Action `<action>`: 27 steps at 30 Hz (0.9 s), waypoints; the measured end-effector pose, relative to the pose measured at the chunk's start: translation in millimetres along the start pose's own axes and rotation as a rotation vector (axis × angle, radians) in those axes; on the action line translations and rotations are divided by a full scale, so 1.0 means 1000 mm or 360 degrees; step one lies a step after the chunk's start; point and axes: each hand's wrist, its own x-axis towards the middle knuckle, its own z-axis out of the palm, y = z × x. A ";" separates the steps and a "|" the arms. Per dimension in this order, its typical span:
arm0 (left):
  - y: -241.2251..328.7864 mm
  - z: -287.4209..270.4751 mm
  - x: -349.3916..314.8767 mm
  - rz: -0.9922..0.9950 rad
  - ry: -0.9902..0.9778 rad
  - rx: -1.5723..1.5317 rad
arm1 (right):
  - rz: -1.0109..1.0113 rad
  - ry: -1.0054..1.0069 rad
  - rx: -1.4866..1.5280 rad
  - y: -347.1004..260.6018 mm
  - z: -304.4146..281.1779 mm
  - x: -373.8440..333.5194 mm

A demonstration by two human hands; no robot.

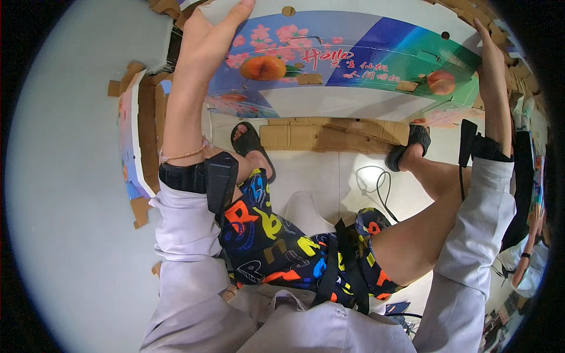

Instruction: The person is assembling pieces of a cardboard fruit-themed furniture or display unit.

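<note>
A large printed cardboard fruit box [353,59] in blue, white and green, with pink blossoms and peaches on it, is held up in front of me. My left hand [215,29] grips its left end, with the thumb along the upper edge and the other fingers mostly hidden. At the opposite end, my right hand [492,56] holds the box's side, some of its fingers out of sight behind the cardboard. The printed wall with several punched holes faces me.
Folded brown cardboard [335,135] lies on the floor between my sandalled feet. Another printed box [136,129] stands by the pale wall at left. A thin black cable [385,197] loops on the tiles. A co-worker's arm [532,241] shows at the right edge, near more cardboard.
</note>
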 end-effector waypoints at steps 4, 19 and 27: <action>-0.001 -0.003 -0.002 0.0139 -0.0103 0.0046 | 0.0068 -0.0001 0.0017 -0.001 0.002 0.000; 0.002 -0.002 -0.004 0.0190 -0.0198 -0.0004 | -0.0015 -0.0006 -0.0073 0.003 0.003 -0.001; -0.002 -0.003 -0.002 0.0236 -0.0255 0.0019 | -0.0049 0.0019 -0.0096 0.004 0.006 -0.002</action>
